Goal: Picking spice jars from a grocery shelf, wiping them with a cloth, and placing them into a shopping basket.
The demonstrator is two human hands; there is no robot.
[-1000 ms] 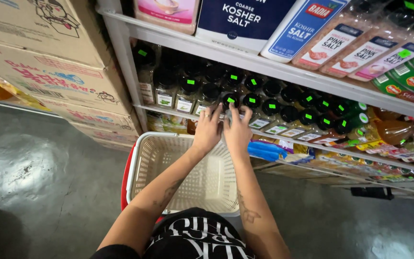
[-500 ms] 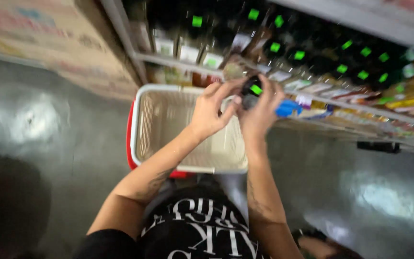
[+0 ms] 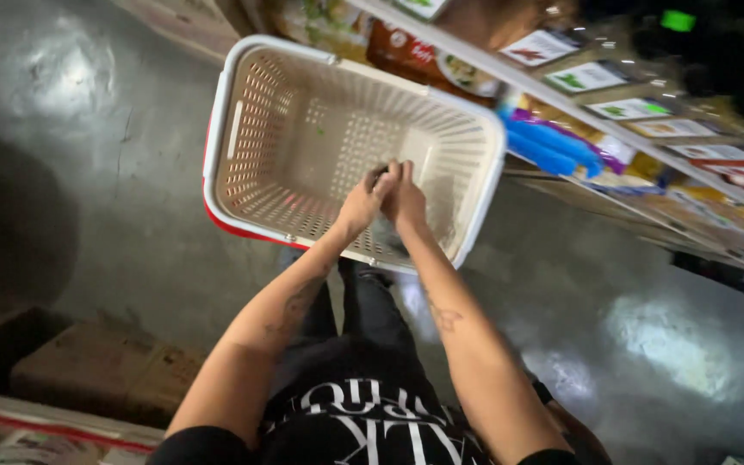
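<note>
Both hands lowered into a beige shopping basket (image 3: 251, 129) with a red underside, standing on the grey floor (image 3: 88, 215); left hand (image 3: 362, 205) and right hand (image 3: 406, 202) touch side by side, grips curled together around a small dark object (image 3: 378, 176), blurred beyond identification; stocked shelf (image 3: 613, 112) at far right

Both arms outstretched, left hand (image 3: 360, 205) and right hand (image 3: 406, 203) pressed together.
</note>
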